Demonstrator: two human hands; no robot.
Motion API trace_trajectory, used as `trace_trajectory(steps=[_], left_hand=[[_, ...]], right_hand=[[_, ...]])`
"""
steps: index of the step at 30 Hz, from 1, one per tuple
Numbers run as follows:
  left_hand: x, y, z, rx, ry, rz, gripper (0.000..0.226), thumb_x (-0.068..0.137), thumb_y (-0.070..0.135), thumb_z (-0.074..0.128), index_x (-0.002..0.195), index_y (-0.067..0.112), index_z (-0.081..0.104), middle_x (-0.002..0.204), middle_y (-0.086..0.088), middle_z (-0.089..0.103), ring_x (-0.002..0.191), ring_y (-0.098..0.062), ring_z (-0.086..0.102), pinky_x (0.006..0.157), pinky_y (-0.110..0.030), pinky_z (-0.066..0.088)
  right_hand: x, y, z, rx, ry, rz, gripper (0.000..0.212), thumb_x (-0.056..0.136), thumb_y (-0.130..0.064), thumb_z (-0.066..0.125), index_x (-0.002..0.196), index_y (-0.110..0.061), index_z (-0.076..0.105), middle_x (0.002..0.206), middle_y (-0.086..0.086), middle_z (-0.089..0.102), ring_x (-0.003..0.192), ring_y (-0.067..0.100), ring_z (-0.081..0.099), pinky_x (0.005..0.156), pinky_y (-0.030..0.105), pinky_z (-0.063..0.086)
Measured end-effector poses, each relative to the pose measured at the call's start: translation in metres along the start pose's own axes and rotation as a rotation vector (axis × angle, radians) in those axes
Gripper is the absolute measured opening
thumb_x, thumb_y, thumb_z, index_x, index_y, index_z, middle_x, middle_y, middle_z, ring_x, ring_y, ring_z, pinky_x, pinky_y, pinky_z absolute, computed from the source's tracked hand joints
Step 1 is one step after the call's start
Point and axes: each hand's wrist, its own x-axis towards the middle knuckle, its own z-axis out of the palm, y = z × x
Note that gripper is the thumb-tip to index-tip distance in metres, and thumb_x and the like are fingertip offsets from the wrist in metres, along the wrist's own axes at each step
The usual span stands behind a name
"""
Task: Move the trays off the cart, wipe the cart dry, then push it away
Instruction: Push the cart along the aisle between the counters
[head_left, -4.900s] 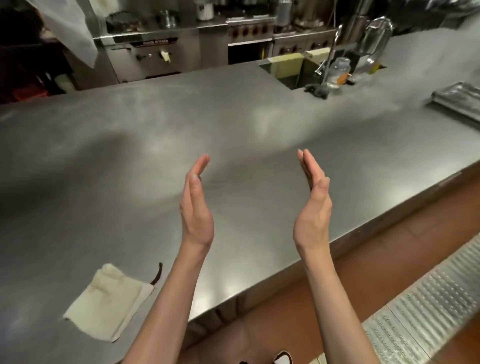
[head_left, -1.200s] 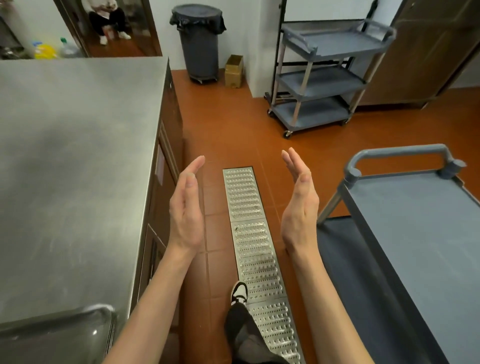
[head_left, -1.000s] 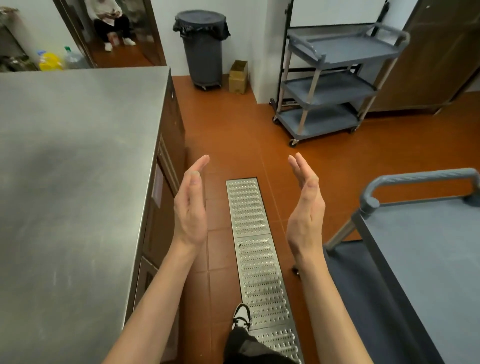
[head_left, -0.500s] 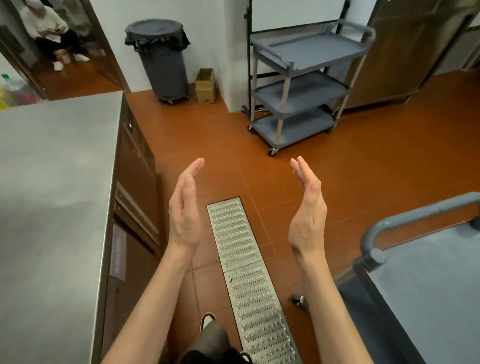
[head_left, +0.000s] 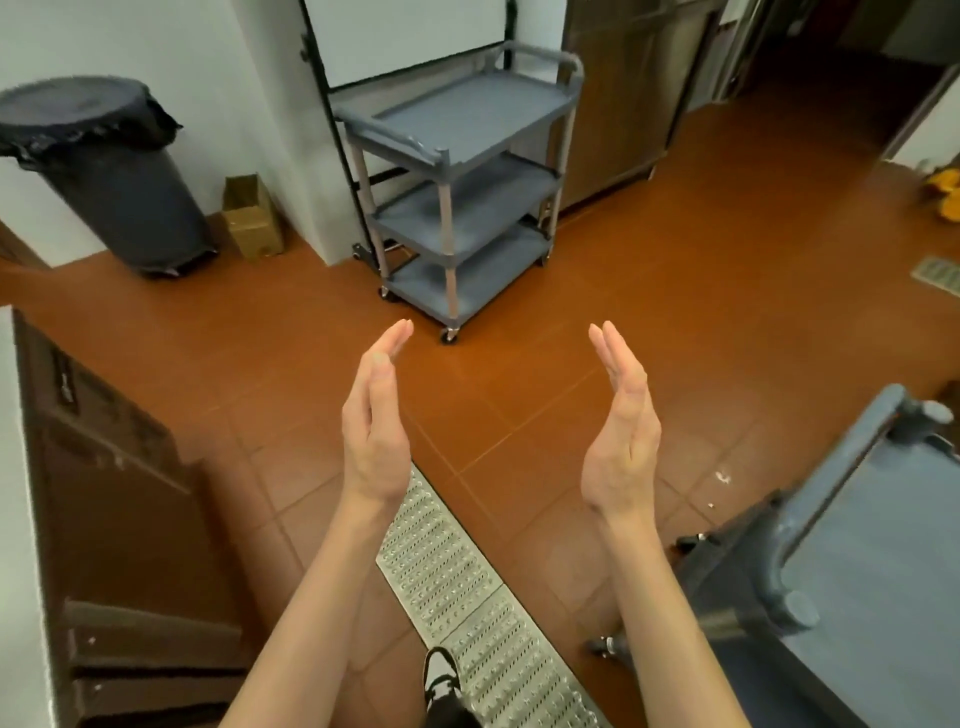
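Note:
A grey plastic cart (head_left: 872, 525) stands at the lower right, its bare top shelf and curved handle in view; only its near corner shows. My left hand (head_left: 375, 423) and my right hand (head_left: 621, 439) are raised in front of me, palms facing each other, fingers straight, holding nothing. Both hover over the floor, left of the cart and apart from it. No trays are in sight.
A second grey three-shelf cart (head_left: 460, 182) is parked against the far wall. A dark bin (head_left: 104, 171) and a cardboard box (head_left: 253, 218) sit to its left. The counter's brown cabinet side (head_left: 119, 493) is at left. A metal drain grate (head_left: 467, 592) runs along the orange tile floor.
My view has swung right, away from the steel counter toward the floor and carts. The near cart has slid to the lower right corner. My hands keep the same raised, open pose.

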Motion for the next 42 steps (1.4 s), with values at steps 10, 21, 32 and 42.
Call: trace_trajectory(steps=[10, 21, 32, 42], left_hand=[[0.129, -0.039, 0.071, -0.092, -0.287, 0.023, 0.050, 0.113, 0.031, 0.026, 0.151, 0.012, 0.052, 0.152, 0.004, 0.058, 0.147, -0.011, 0.047, 0.125, -0.047, 0.034], [0.191, -0.063, 0.208, -0.147, -0.559, 0.065, 0.059, 0.109, 0.048, 0.023, 0.152, 0.018, 0.050, 0.154, 0.008, 0.055, 0.147, -0.007, 0.045, 0.126, -0.044, 0.034], [0.246, -0.070, 0.377, -0.185, -0.751, 0.089, 0.053, 0.111, 0.046, 0.023, 0.151, 0.026, 0.051, 0.154, 0.014, 0.054, 0.146, -0.004, 0.045, 0.126, -0.036, 0.034], [0.237, -0.065, 0.517, -0.325, -1.048, 0.079, 0.044, 0.114, 0.037, 0.025, 0.146, 0.029, 0.055, 0.149, 0.016, 0.058, 0.143, -0.003, 0.048, 0.125, -0.035, 0.035]], right_hand=[[0.084, 0.027, 0.007, -0.169, 0.293, 0.015, 0.061, 0.110, -0.045, 0.013, 0.156, -0.019, 0.044, 0.154, -0.010, 0.053, 0.147, 0.001, 0.041, 0.118, 0.012, 0.026], [0.171, 0.060, -0.047, -0.227, 0.469, 0.008, 0.057, 0.111, -0.041, 0.011, 0.157, -0.027, 0.041, 0.155, -0.020, 0.049, 0.148, -0.002, 0.037, 0.118, 0.006, 0.019], [0.270, 0.096, -0.130, -0.279, 0.841, -0.045, 0.081, 0.100, -0.071, 0.009, 0.154, -0.023, 0.047, 0.152, -0.014, 0.055, 0.145, 0.003, 0.043, 0.125, 0.026, 0.027], [0.287, 0.109, -0.202, -0.366, 1.117, 0.021, 0.076, 0.102, -0.061, 0.007, 0.155, -0.024, 0.046, 0.151, -0.016, 0.055, 0.142, 0.002, 0.046, 0.119, 0.020, 0.032]])
